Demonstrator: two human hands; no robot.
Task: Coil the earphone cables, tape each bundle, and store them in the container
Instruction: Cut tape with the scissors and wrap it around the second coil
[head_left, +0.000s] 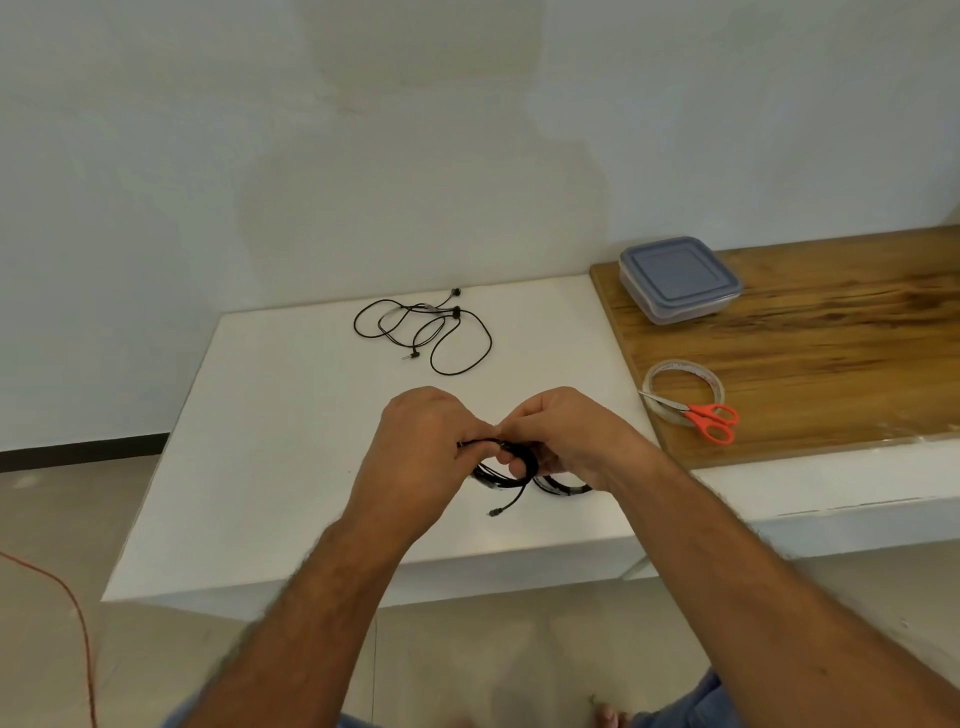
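Note:
Both my hands meet above the near middle of the white table (270, 467). My left hand (421, 447) and my right hand (566, 436) grip a coiled black earphone cable (506, 480), whose loops hang below my fingers with one plug end dangling. A second black coil (563, 488) shows partly under my right hand; whether it is held or lying on the table I cannot tell. A loose, uncoiled black earphone (423, 330) lies spread at the far middle of the table. The clear container with a blue-grey lid (679, 278) stands shut on the wooden board.
A wooden board (831, 353) covers the table's right part. On it lie a roll of clear tape (655, 375) and orange-handled scissors (709, 418), their blades resting across the roll. A white wall stands behind the table. An orange cord (78, 623) runs over the floor at left.

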